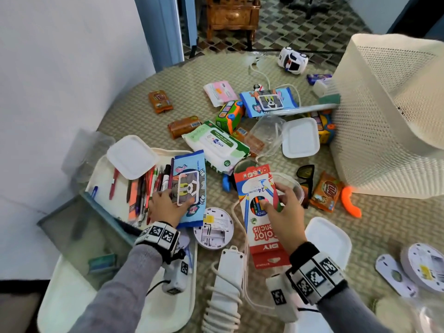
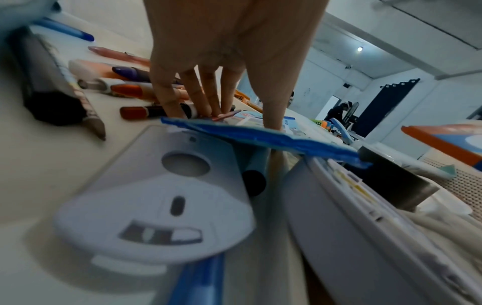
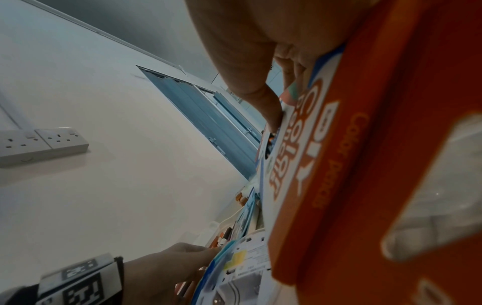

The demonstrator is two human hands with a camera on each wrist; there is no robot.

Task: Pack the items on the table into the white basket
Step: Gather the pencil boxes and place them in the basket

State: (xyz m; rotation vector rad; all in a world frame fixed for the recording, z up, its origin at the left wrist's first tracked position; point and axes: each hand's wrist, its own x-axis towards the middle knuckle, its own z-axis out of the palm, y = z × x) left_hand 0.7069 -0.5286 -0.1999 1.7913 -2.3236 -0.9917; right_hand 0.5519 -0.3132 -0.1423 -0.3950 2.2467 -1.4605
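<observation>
Near table front edge: left hand [image 1: 165,205] pinches blue wipes pack [image 1: 189,188]; right hand [image 1: 283,212] grips pencil box [image 1: 258,227].

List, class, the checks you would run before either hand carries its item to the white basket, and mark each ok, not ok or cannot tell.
1. Right hand grips the colour pencil box: ok.
2. Left hand pinches the blue cartoon pack: ok.
3. Pencil box flap closed: cannot tell.
4. White basket upright with its opening up: not ok, it is tipped.
5. Basket has room: cannot tell.
</observation>
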